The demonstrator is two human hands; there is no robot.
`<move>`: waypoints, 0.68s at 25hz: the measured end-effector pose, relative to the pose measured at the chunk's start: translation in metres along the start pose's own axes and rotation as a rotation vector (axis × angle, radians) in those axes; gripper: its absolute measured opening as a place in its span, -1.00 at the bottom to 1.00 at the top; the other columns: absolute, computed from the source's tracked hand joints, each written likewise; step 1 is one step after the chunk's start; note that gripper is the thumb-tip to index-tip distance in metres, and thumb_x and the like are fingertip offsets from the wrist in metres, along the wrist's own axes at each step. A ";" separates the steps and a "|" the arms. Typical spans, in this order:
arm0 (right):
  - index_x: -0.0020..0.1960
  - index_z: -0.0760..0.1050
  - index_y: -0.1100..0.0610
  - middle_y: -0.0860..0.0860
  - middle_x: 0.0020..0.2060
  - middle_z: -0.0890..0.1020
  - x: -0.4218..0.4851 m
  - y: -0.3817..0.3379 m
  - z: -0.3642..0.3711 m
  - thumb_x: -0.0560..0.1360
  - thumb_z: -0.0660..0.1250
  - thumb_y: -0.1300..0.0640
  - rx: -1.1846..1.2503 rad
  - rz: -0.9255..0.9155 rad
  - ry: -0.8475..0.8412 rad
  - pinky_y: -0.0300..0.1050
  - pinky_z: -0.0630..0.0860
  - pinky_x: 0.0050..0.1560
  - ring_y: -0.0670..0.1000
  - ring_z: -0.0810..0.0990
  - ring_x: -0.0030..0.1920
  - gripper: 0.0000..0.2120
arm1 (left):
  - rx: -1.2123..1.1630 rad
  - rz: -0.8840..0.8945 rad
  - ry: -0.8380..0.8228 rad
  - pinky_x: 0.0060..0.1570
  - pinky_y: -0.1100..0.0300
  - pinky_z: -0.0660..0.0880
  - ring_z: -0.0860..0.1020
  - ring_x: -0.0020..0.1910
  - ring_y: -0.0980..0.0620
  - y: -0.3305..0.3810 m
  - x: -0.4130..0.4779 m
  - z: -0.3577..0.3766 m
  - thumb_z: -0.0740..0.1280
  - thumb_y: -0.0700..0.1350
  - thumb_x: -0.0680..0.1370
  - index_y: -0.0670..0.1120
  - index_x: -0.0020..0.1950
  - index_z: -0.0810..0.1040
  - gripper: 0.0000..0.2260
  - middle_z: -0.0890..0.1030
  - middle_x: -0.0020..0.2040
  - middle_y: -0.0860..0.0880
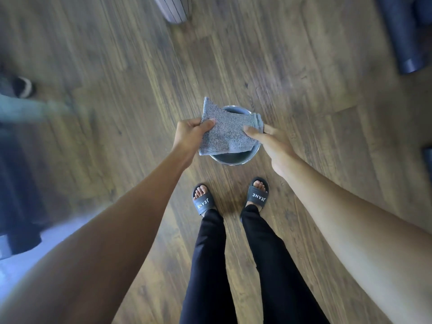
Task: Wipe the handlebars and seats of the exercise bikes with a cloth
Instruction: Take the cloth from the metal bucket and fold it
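Observation:
A grey terry cloth (pixel 225 129) is stretched between my two hands above a metal bowl (pixel 233 159) that stands on the wooden floor. My left hand (pixel 190 134) pinches the cloth's left edge between thumb and fingers. My right hand (pixel 264 136) holds the folded right edge, thumb on top and fingers behind. The cloth hides most of the bowl's inside. No exercise bike handlebar or seat is clearly in view.
My feet in black slides (pixel 204 202) stand just behind the bowl. Dark equipment parts sit at the top right (pixel 404 43) and along the left edge (pixel 18 195). A pale ribbed object (pixel 173 8) is at the top. Another shoe (pixel 22 86) lies at far left.

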State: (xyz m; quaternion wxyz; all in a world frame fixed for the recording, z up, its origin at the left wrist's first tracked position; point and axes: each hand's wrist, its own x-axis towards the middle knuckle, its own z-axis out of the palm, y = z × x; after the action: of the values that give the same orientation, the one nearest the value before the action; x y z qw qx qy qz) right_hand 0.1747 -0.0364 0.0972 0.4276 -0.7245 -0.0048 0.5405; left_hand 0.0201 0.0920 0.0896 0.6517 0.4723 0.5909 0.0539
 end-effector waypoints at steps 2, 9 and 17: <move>0.03 0.66 0.09 0.01 -0.06 0.73 -0.047 -0.037 -0.005 0.45 0.52 0.10 0.047 -0.058 -0.044 -0.23 0.55 -0.03 -0.08 0.70 -0.09 -0.82 | -0.023 0.055 -0.054 0.02 -0.04 0.64 0.70 -0.04 -0.17 0.048 -0.043 -0.014 0.45 -0.17 0.54 -0.26 0.03 0.68 -0.84 0.71 -0.02 -0.21; 0.28 0.51 0.25 0.14 0.13 0.68 -0.216 -0.143 -0.045 0.45 0.45 0.24 0.352 -0.102 -0.304 -0.10 0.64 0.01 0.11 0.67 0.13 -0.59 | -0.236 0.144 -0.400 -0.06 -0.04 0.61 0.64 0.05 -0.13 0.169 -0.188 -0.031 0.38 -0.27 0.50 -0.16 0.22 0.50 -0.70 0.64 0.08 -0.13; 0.45 0.44 0.21 0.20 0.35 0.54 -0.279 -0.177 -0.062 0.37 0.53 -0.21 0.673 -0.076 -0.531 0.16 0.45 0.32 0.19 0.55 0.29 -0.21 | -0.150 0.315 -0.656 0.10 -0.05 0.57 0.61 0.09 -0.17 0.253 -0.259 -0.015 0.34 -0.36 0.42 -0.24 0.37 0.38 -0.49 0.61 0.14 -0.22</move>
State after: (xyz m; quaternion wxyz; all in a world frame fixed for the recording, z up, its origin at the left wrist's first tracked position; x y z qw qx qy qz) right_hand 0.1875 -0.0935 0.4283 0.6437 -0.3797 0.0351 0.6635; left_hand 0.0547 0.0756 0.4499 0.8230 0.5007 0.2650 0.0424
